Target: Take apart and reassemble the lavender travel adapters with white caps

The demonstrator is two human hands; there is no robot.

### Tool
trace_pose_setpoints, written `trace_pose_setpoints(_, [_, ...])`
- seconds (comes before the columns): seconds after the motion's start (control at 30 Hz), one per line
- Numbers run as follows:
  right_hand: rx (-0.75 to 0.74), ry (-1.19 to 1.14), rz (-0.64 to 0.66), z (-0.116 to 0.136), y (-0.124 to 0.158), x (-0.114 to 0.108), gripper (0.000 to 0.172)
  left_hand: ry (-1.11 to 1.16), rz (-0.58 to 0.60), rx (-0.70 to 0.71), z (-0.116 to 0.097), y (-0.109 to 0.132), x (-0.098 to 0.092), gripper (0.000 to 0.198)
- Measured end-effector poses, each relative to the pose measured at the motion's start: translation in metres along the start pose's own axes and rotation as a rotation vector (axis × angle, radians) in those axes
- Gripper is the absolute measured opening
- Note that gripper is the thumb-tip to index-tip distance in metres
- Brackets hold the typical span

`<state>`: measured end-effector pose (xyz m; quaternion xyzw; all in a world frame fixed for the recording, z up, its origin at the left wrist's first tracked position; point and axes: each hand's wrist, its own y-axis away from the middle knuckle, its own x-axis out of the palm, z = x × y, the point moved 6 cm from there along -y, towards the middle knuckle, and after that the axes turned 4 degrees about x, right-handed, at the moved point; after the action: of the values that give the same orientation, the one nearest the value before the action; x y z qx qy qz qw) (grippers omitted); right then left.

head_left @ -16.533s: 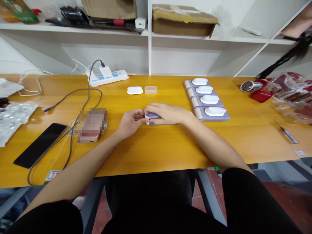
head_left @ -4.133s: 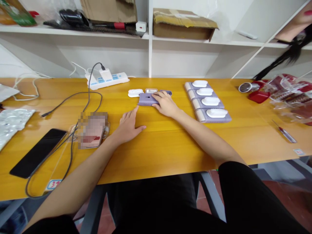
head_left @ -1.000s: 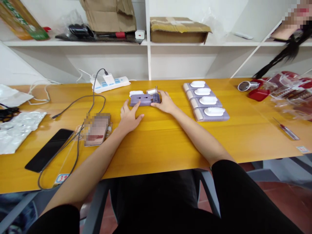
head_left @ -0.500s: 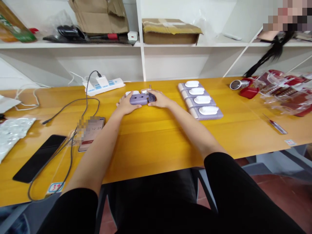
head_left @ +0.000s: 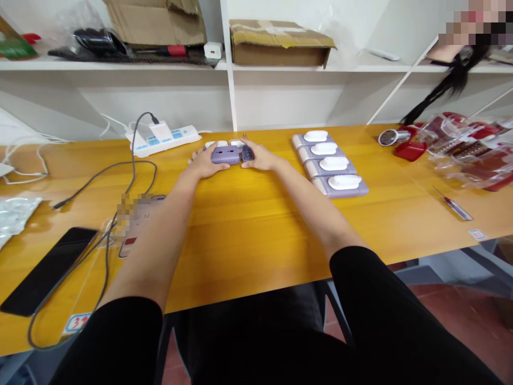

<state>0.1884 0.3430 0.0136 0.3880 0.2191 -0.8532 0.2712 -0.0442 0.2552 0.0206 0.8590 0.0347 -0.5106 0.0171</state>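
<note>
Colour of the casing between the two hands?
Lavender purple. The purple casing sits between the left hand and right hand, seen in the head view.

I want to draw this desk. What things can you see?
table: 1, orange, fills the middle
shelf: 1, white, behind the table
boxes: 2, brown, on the shelf
case: 1, purple, table's back middle
small part: 1, dark purple, at the case's right end
pale pieces: 2, whitish, just behind the case
capped units: 4, purple with white caps, right of the case
power strip: 1, white, back left
cable: 1, grey, from the power strip to the front left
phone: 1, black, front left
screwdriver: 1, silvery, right
bagged goods: several, red, far right
left hand: 1, on the case's left end
right hand: 1, on the small part
</note>
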Motion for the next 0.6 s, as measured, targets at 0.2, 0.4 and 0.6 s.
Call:
trace_pose_setpoints(0.2, [-0.025, -0.075, -0.012, -0.005, 0.003, 0.001, 0.139, 0.081, -0.064, -0.033, -0.005, 0.014, -0.003, 0.146])
trace_pose_setpoints(0.4, [-0.019, 0.009, -0.074, 0.014, 0.056, -0.023, 0.119, 0.098, -0.190, -0.052, -0.018, 0.059, -0.016, 0.131])
trace_pose_setpoints(0.6, [-0.078, 0.134, -0.250, 0.041, 0.152, -0.099, 0.055, 0.099, -0.176, 0.100, -0.026, 0.120, -0.016, 0.113])
